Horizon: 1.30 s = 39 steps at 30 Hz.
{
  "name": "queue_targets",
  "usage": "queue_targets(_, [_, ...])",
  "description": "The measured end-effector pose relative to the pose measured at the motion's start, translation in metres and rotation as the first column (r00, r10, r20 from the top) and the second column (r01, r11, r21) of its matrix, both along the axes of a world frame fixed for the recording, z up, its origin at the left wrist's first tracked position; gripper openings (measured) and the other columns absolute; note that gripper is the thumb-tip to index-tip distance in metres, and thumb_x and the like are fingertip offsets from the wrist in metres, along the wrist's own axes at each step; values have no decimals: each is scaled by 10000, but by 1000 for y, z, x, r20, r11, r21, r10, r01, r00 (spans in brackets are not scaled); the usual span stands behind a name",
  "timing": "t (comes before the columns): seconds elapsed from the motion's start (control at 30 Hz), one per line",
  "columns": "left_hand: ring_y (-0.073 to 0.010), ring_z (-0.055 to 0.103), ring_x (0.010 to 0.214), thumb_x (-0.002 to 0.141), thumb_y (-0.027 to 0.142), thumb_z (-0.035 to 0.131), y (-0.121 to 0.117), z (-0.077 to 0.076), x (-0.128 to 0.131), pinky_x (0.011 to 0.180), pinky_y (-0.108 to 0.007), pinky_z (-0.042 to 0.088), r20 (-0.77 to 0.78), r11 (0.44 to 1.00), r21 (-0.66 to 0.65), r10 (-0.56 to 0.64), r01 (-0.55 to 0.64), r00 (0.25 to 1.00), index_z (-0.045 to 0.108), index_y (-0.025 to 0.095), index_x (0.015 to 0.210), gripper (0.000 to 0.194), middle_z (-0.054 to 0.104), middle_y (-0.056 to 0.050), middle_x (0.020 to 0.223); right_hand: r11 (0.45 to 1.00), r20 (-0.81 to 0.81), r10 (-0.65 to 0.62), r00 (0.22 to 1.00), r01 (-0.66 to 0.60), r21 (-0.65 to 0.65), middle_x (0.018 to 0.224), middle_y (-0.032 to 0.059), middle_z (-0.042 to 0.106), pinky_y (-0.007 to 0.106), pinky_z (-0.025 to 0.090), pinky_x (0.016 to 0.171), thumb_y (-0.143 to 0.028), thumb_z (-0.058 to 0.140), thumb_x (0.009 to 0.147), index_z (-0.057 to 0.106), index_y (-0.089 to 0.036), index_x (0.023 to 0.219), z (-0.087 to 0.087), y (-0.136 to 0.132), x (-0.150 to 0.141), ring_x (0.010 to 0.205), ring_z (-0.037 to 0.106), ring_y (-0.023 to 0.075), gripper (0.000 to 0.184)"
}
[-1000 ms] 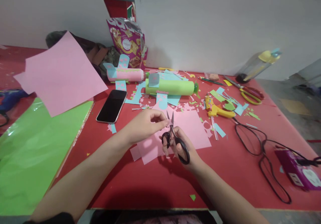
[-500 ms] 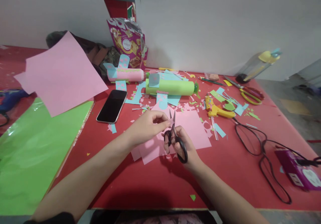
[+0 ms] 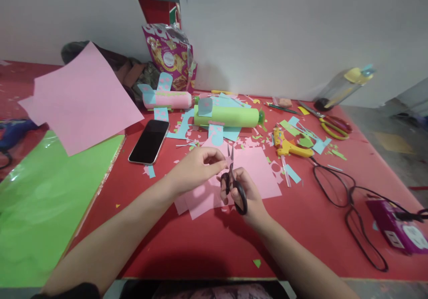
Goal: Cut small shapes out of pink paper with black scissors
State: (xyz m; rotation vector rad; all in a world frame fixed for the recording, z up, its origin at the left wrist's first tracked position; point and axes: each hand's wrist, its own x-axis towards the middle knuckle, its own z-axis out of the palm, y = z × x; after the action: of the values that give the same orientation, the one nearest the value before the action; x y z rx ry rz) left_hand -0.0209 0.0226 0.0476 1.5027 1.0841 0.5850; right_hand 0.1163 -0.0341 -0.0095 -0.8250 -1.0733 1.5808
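My left hand pinches a small piece of pink paper between thumb and fingertips. Black-handled scissors are in my right hand, with fingers through the loops and blades pointing up beside the small piece. The blades stand slightly apart. Beneath both hands lie pink paper sheets on the red table. Just beyond is a light green paper-covered tube with blue paper fins. A similar pink tube lies behind it to the left.
A phone lies left of my hands. To the right are a yellow glue gun with a black cord, a purple power box and larger scissors. Green sheets and a big pink sheet occupy the left. Paper scraps are scattered around.
The scissors have turned slightly, their handles shifting a little left and up, and the blades have come somewhat closer together. My left hand has barely moved.
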Motion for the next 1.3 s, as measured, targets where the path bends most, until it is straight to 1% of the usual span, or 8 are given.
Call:
queue_targets(0.33, [-89,448,598,725,225,476,1,-2,-2,574,-200,356,-23,999,37,0,1,1000,494,150,629,123,477,37,606,994,-63,-53,997,47,-95,642,-69,484,183,354,382,-388,626,686,362,-224,735,-4,0,0,394,475,47,314])
queue_targets(0.43, [-94,452,604,723,217,455,3,1,-3,573,-202,357,-81,998,56,-36,40,996,493,152,632,118,482,33,616,994,-80,-101,992,96,-60,682,-55,492,210,387,427,-385,621,692,382,-223,743,-5,1,-1,450,499,62,293])
queue_targets(0.53, [-105,462,619,698,186,442,5,2,-6,586,-209,358,-215,982,100,-134,158,967,485,155,601,111,492,27,615,988,-98,-156,983,155,-23,701,-49,501,250,417,526,-364,631,686,398,-226,762,-5,3,-1,527,523,81,281])
queue_targets(0.63, [-110,467,604,678,171,426,5,2,-8,584,-215,353,-343,939,115,-269,324,900,493,160,592,110,511,26,600,973,-80,-230,970,227,-45,710,-55,510,256,414,593,-266,664,658,394,-224,747,-4,4,-1,577,529,82,288])
queue_targets(0.73, [-111,477,589,667,167,414,4,-1,-10,566,-212,346,-399,886,108,-377,452,836,525,163,618,122,538,18,609,962,-46,-268,962,264,-66,695,-65,507,222,402,582,-154,678,616,381,-221,722,0,3,-1,596,511,72,322])
queue_targets(0.87, [-117,483,593,669,173,404,3,-2,-10,559,-213,338,-452,835,126,-433,536,780,552,161,634,153,556,4,618,969,-15,-242,970,241,-59,702,-69,506,198,393,552,-112,671,598,362,-222,709,4,3,-2,591,493,65,346])
queue_targets(1.17, [-103,453,549,624,136,400,3,2,-12,527,-204,315,-463,796,126,-481,592,745,545,158,608,148,537,16,589,974,60,-223,973,225,-33,711,-58,489,206,376,550,-98,645,606,366,-217,716,3,4,-2,623,480,79,323])
queue_targets(1.3, [-117,471,572,649,148,389,3,1,-11,569,-218,340,-449,822,148,-439,549,778,544,161,611,160,545,4,596,979,99,-197,975,202,-39,714,-54,482,200,349,509,-91,621,621,367,-223,721,4,2,-2,591,454,78,303])
